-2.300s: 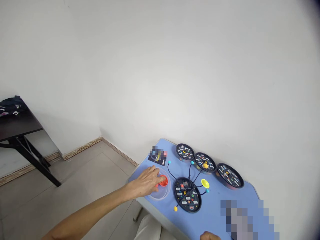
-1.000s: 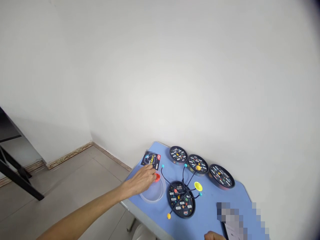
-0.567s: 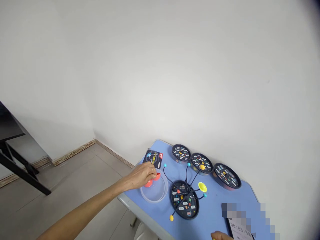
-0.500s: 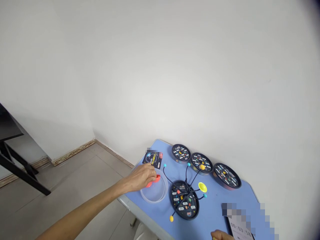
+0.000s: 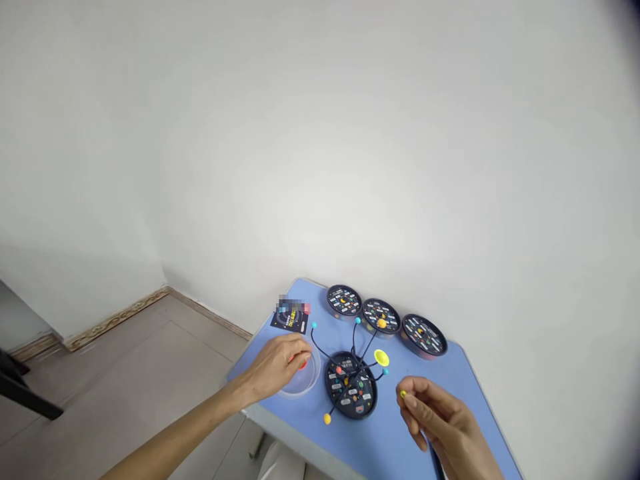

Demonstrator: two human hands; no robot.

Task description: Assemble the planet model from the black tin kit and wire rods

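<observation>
My left hand (image 5: 280,363) reaches over a clear round plastic container (image 5: 314,383), its fingers closed on a small red piece (image 5: 303,364) that they mostly hide. To the right of the table's middle, my right hand (image 5: 437,423) pinches a tiny yellow piece (image 5: 403,395) between thumb and forefinger. Between the hands stands a planet model with a round black printed base (image 5: 357,405). Bent black arms rise from it, tipped with blue, orange and red balls and a yellow half-shell (image 5: 381,358).
Three round dark printed tins (image 5: 381,316) line the back of the blue table (image 5: 400,447) by the wall. A dark printed card (image 5: 290,320) lies at the back left. Part of a black-edged device (image 5: 437,461) shows beside my right hand.
My right hand has come up into view from the bottom edge, holding the yellow piece. The left hand stays over the container, its fingers now covering more of the red. The view has shifted.
</observation>
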